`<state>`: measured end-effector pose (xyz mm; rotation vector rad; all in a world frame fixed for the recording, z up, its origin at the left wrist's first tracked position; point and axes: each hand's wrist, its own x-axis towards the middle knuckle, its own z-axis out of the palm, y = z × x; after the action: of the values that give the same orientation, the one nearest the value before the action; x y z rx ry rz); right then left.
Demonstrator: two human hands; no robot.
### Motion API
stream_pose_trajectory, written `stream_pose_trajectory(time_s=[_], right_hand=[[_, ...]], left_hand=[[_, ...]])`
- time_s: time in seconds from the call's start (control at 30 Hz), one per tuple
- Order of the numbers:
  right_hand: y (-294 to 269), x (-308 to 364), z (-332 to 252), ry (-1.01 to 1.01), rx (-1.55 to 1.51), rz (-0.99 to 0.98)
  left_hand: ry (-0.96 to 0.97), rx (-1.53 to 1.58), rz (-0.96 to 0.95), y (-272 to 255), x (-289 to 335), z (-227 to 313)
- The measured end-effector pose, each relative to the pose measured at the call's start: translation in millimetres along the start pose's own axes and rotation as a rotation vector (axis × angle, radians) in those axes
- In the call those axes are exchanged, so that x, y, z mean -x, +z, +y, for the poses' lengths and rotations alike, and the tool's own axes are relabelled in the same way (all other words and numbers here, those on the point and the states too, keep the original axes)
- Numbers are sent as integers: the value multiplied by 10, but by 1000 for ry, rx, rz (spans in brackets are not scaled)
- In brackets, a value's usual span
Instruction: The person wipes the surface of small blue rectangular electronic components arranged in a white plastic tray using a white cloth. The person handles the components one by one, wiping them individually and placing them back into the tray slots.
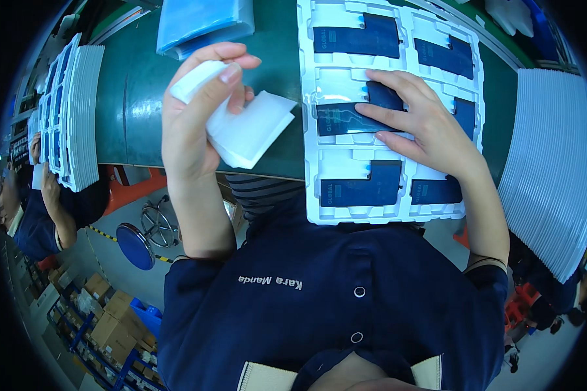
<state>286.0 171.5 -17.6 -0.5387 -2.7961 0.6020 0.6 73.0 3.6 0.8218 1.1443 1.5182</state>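
Battery [336,120], flat, dark and stepped, lies in the middle compartment of the left column of a white moulded tray [311,163], partly covered by the right hand [424,120]. That hand's fingers are spread apart, with a fingertip resting on the battery's face. Similar batteries fill the neighbouring compartments. On the green table [134,98], the tray juts past the near edge toward the person. Beyond the left hand [189,124] lies a pile of bluish clear plastic bags [202,26]; a tall stack of white trays [554,163] stands to the right, and another tray stack [85,117] to the left, where a co-worker's hand [50,186] is near it. A round blue stool [135,246] stands on the floor, near cardboard boxes [114,326].

The battery's long axis runs left to right, across the tray's length; its narrower block projects away from the person at the right end. The left hand, raised beside the tray, has its fingers curled around a folded white cloth [244,133], whose loose end points toward the tray.
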Motion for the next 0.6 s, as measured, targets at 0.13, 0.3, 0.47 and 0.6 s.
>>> stream_pose_trajectory(time_s=[0.13,0.3,0.47,0.6], right_hand=[[132,65,-75,59,-4,97],[182,146,-105,200,-48,166],[187,153,-130,150,19,118],[148,165,-110,118,-10,118]], left_hand=[[-54,29,-30,131,-22,-69],[-105,47,-73,296,-38,-156],[-158,226,-143,362,-64,-252],[-146,386,-158,481,-65,-366]])
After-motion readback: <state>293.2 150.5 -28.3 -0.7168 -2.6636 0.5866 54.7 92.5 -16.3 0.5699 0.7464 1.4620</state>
